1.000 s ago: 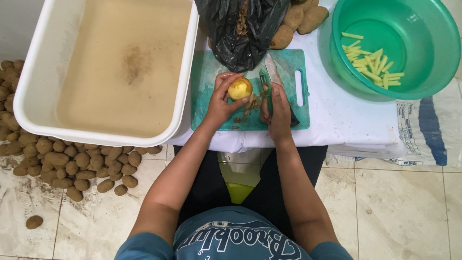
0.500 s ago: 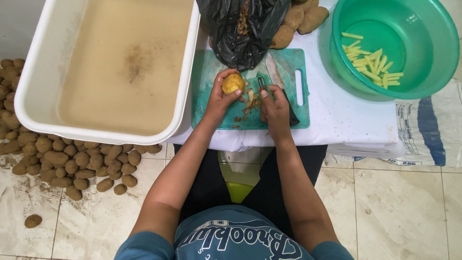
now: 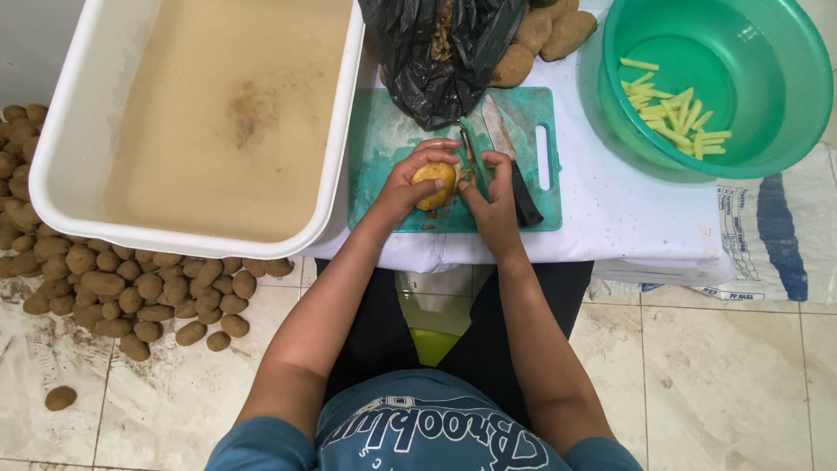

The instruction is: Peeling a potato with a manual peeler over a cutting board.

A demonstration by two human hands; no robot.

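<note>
Tiled floor (image 3: 741,366), loose potatoes (image 3: 131,296) heaped left. White tub (image 3: 52,174) of murky water; green basin (image 3: 785,131) with cut sticks (image 3: 676,113). On teal board (image 3: 384,139): left hand (image 3: 401,187) wrapped around potato (image 3: 435,181), right hand (image 3: 488,196) clenching green peeler (image 3: 472,153). Knife (image 3: 510,161) just beside.

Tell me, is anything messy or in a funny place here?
Yes. A big heap of potatoes lies straight on the dirty tiled floor, with one stray potato off alone. Peel scraps litter the green cutting board, and the water in the white tub is cloudy brown.
</note>
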